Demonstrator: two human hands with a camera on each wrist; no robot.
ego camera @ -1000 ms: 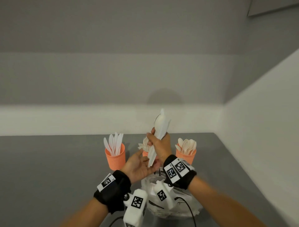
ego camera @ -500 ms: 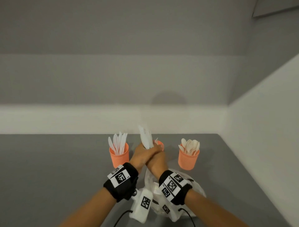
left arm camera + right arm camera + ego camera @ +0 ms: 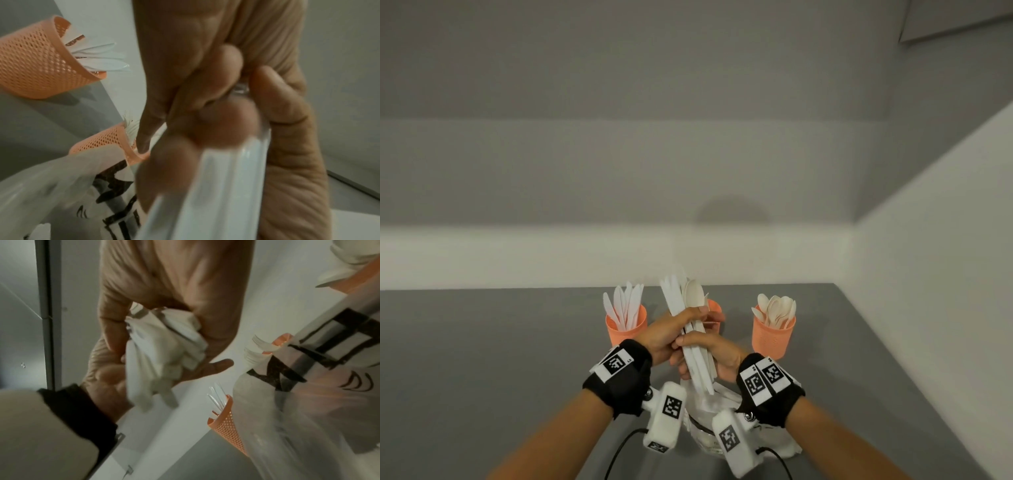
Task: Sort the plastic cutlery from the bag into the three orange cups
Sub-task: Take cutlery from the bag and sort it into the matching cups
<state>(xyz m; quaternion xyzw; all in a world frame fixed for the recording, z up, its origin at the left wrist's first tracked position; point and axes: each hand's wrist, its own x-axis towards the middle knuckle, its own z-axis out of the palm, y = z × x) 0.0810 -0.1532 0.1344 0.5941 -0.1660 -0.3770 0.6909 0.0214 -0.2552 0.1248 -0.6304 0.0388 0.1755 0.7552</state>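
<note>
The plastic cutlery [image 3: 690, 329], a white bundle of knives and a spoon, stands upright above the bag [image 3: 709, 411], clamped by both hands: the left hand [image 3: 664, 337] wraps it higher up, the right hand [image 3: 714, 356] lower down. Behind them three orange cups [image 3: 774, 337] stand in a row on the grey desk [image 3: 482, 359], holding knives, forks and spoons. The desk meets pale grey walls [image 3: 619, 154] in a corner at the right.
</note>
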